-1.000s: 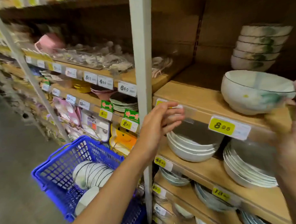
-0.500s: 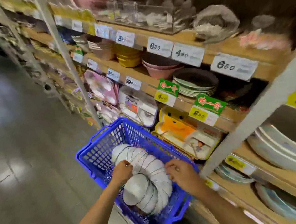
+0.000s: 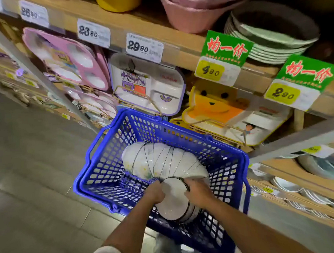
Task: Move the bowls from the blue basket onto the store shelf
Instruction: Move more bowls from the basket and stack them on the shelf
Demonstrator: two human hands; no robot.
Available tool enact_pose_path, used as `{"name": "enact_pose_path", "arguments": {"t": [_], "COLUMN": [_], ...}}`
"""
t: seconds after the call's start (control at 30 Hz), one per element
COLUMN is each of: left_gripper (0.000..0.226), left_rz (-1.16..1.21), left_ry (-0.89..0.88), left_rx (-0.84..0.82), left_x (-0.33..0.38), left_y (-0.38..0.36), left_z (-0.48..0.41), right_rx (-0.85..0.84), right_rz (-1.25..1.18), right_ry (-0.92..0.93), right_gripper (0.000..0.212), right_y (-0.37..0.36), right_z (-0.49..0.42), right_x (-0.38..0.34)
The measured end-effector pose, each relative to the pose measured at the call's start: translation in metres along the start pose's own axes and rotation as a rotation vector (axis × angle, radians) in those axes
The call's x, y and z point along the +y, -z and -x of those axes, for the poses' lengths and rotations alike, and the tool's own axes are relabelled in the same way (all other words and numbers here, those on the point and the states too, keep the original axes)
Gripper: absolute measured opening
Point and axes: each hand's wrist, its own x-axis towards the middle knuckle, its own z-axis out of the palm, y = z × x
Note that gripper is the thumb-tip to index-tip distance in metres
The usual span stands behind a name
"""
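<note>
A blue plastic basket [image 3: 99,166] stands on the floor in front of the shelving. Inside it lies a curved row of several nested white bowls [image 3: 159,160] with dark rims, tipped on their sides. The nearest bowl [image 3: 173,200] faces me. My left hand [image 3: 155,192] grips its left rim and my right hand [image 3: 198,193] grips its right rim, both down inside the basket. The wooden store shelf [image 3: 178,44] runs above and to the right.
Price tags [image 3: 144,46] and green signs [image 3: 226,46] hang on the shelf edge. Children's divided trays [image 3: 149,85] stand below it, stacked plates [image 3: 269,47] and pink bowls [image 3: 192,15] above. A grey upright [image 3: 295,139] crosses at right. Grey tiled floor [image 3: 31,169] lies to the left.
A second ago my hands were up at the shelf by a placed bowl. They dropped into the basket, and now both grip the nearest bowl's rim; my view tilted down closer.
</note>
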Motion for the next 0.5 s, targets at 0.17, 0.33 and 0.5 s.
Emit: {"name": "enact_pose_path", "arguments": {"t": [0.17,0.33,0.5], "left_gripper": [0.051,0.053,0.044], "left_rz": [-0.052,-0.115,0.081], "left_ry": [-0.028,-0.099,-0.143], "left_rx": [-0.001,0.02,0.07], "left_x": [-0.008,-0.011,-0.003], "left_y": [-0.005,0.007,0.043], "left_z": [-0.022,-0.016,0.017], "right_rx": [0.042,0.074,0.142], "right_rz": [0.025,-0.015,-0.331], "right_ry": [-0.029,-0.022,0.056], "right_gripper": [0.037,0.036,0.038], "right_y": [-0.003,0.0,0.017], "right_z": [-0.01,-0.012,-0.012], "right_x": [-0.007,-0.006,-0.017]}}
